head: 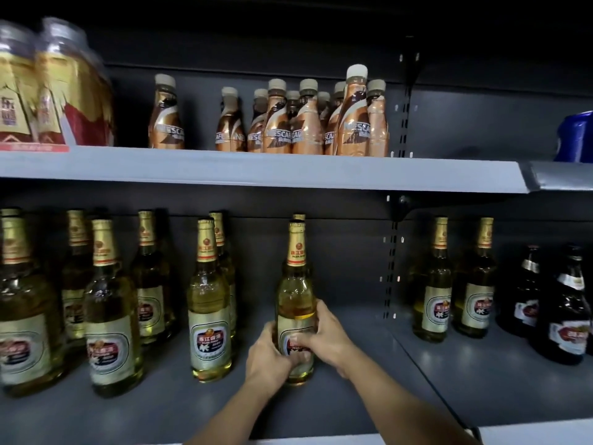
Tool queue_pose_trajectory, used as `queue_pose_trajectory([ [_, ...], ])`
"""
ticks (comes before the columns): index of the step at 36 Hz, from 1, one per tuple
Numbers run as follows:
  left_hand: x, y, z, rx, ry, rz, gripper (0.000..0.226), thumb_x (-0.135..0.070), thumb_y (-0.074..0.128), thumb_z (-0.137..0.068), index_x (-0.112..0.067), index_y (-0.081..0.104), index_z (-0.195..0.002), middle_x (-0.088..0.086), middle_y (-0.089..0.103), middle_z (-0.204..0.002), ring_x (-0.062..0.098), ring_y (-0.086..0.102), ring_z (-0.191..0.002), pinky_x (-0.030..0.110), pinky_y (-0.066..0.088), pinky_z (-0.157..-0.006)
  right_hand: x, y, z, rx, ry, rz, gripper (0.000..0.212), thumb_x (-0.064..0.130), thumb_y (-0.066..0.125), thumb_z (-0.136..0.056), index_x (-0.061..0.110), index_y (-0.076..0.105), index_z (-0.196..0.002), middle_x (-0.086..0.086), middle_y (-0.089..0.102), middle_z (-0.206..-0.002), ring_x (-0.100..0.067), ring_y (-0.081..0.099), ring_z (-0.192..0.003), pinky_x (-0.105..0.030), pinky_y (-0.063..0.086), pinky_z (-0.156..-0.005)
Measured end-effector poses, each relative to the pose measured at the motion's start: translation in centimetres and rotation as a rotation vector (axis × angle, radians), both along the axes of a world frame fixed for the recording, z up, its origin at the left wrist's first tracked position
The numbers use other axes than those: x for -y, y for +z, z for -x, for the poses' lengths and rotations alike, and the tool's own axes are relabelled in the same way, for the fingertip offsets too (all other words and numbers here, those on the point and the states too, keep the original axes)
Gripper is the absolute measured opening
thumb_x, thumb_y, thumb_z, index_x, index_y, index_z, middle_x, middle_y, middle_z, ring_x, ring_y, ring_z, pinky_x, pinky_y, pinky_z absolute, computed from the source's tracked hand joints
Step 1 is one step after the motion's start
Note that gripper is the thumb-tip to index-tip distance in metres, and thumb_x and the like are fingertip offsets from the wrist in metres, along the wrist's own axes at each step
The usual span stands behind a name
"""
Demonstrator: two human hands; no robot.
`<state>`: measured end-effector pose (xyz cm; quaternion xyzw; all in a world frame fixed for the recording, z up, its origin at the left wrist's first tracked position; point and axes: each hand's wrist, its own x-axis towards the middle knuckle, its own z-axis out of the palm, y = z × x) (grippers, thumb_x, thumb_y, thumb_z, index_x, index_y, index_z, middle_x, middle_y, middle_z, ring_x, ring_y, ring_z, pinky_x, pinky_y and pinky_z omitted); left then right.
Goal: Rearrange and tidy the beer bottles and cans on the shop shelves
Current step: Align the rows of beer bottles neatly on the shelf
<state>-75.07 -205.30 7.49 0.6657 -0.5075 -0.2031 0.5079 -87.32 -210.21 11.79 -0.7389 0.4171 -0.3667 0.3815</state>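
Observation:
A clear beer bottle (296,297) with a gold foil neck and pale yellow beer stands upright on the lower grey shelf (353,396), right of centre. My left hand (269,358) grips its lower body from the left. My right hand (324,335) grips it from the right, fingers curled over the label. Another gold cap shows just behind it. Several matching bottles (210,303) stand in loose rows to the left. Two more matching bottles (433,284) stand in the right bay.
Dark brown bottles (568,309) stand at the far right of the lower shelf. The upper shelf (256,168) carries several bronze coffee bottles (308,120), a wrapped gold and red pack (54,91) at left, and a blue item (576,136) at right. A slotted upright post (390,268) divides the bays.

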Motion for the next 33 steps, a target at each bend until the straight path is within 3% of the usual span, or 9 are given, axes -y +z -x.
queue_pose_trajectory([
  [8,0.2,-0.1,0.2,0.031,-0.003,-0.01,0.072,-0.031,0.086,-0.064,-0.028,0.046,-0.123,-0.01,0.063,-0.101,0.012,0.062,-0.097,0.029,0.049,-0.089,0.3,0.1,-0.1,0.035,0.036,-0.08,0.066,0.009,0.073,-0.08,0.027,0.038,-0.134,0.006,0.062,-0.115,-0.009,0.059,-0.107,-0.021,0.048,-0.084],
  [11,0.1,-0.2,0.7,0.036,-0.006,0.002,0.086,-0.031,0.084,-0.065,-0.026,0.037,-0.137,-0.004,0.056,-0.116,0.014,0.056,-0.109,0.032,0.047,-0.095,0.2,0.2,0.2,0.048,0.055,-0.101,0.075,0.007,0.072,-0.078,0.028,0.035,-0.139,0.008,0.061,-0.117,-0.008,0.058,-0.109,-0.024,0.048,-0.089],
  [13,-0.4,0.1,1.4,0.119,0.125,0.072,0.09,-0.038,0.083,-0.065,-0.024,0.035,-0.139,-0.001,0.047,-0.121,0.018,0.046,-0.118,0.033,0.043,-0.097,0.0,0.5,0.9,0.053,0.077,-0.11,0.073,0.002,0.067,-0.08,0.03,0.032,-0.138,0.01,0.055,-0.124,-0.009,0.053,-0.115,-0.026,0.047,-0.093],
  [16,-1.8,1.0,3.1,0.208,0.331,0.391,0.062,-0.043,0.081,-0.065,-0.025,0.048,-0.115,-0.007,0.047,-0.099,0.015,0.046,-0.1,0.037,0.045,-0.084,0.5,1.1,3.2,0.122,-0.085,-0.061,0.065,-0.004,0.054,-0.086,0.023,0.031,-0.141,0.003,0.043,-0.138,-0.015,0.043,-0.123,-0.027,0.04,-0.098],
  [19,-2.1,1.7,5.5,0.196,0.274,0.553,0.044,-0.056,0.061,-0.066,-0.036,0.041,-0.1,-0.017,0.042,-0.088,0.004,0.041,-0.083,0.03,0.044,-0.071,2.1,1.4,6.8,0.219,-0.395,0.055,0.048,-0.001,0.054,-0.087,0.017,0.042,-0.13,-0.003,0.052,-0.128,-0.016,0.051,-0.108,-0.026,0.039,-0.088],
  [21,-1.5,1.9,7.3,0.152,0.187,0.546,0.035,-0.049,0.065,-0.07,-0.04,0.041,-0.093,-0.017,0.045,-0.087,0.006,0.047,-0.083,0.024,0.043,-0.067,3.1,1.7,9.5,0.204,-0.599,0.105,0.042,0.007,0.058,-0.086,0.016,0.045,-0.126,-0.002,0.057,-0.123,-0.019,0.055,-0.103,-0.03,0.041,-0.083],
  [24,0.6,1.7,9.7,0.107,0.032,0.498,0.037,-0.025,0.076,-0.075,-0.036,0.046,-0.094,-0.012,0.051,-0.089,0.008,0.052,-0.086,0.018,0.043,-0.071,4.5,2.1,13.5,0.109,-0.788,0.123,0.039,0.016,0.06,-0.089,0.012,0.047,-0.125,-0.001,0.057,-0.122,-0.025,0.053,-0.112,-0.036,0.043,-0.087],
  [29,4.4,1.9,12.8,0.199,-0.071,0.309,0.038,-0.024,0.072,-0.08,-0.036,0.043,-0.102,-0.015,0.046,-0.1,0.003,0.05,-0.094,0.017,0.044,-0.079,7.5,2.7,18.1,-0.084,-0.829,0.12,0.047,0.028,0.059,-0.092,0.008,0.044,-0.132,-0.011,0.055,-0.13,-0.032,0.053,-0.116,-0.037,0.043,-0.083],
  [33,7.5,1.7,14.5,0.19,-0.053,0.205,0.038,-0.024,0.072,-0.08,-0.035,0.043,-0.103,-0.015,0.044,-0.1,0.003,0.048,-0.096,0.017,0.042,-0.079,10.1,3.5,20.1,-0.186,-0.798,0.165,0.043,0.031,0.063,-0.091,0.005,0.046,-0.12,-0.015,0.057,-0.121,-0.033,0.057,-0.11,-0.035,0.045,-0.078],
])
